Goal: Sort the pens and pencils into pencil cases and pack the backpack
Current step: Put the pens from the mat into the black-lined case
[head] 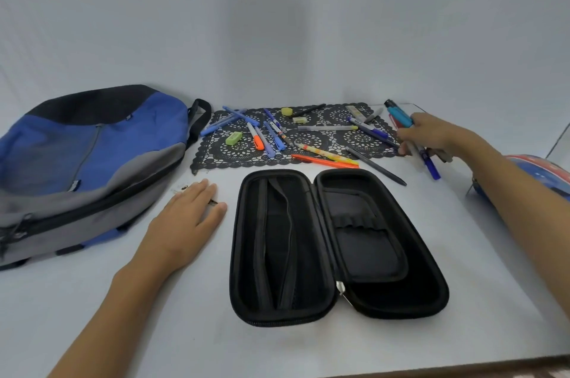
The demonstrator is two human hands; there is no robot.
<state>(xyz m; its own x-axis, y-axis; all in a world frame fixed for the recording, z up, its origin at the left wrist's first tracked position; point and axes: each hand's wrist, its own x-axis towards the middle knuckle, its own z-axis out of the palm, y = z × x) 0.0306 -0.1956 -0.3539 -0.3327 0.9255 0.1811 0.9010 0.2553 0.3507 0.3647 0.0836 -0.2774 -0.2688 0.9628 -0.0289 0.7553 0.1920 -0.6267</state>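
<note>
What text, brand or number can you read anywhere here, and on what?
Nothing is legible.
On the backpack: two small tags, too blurred.
On the pens across the lace mat: barrel print too small.
On the open black pencil case: no marking shows.

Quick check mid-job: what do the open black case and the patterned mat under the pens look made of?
Open black case: looks like a semi-rigid moulded shell, matte fabric lining; it holds its shape, zip round the rim.
Patterned mat: possibly vinyl or crocheted lace, matte black; the table shows through its holes.
</note>
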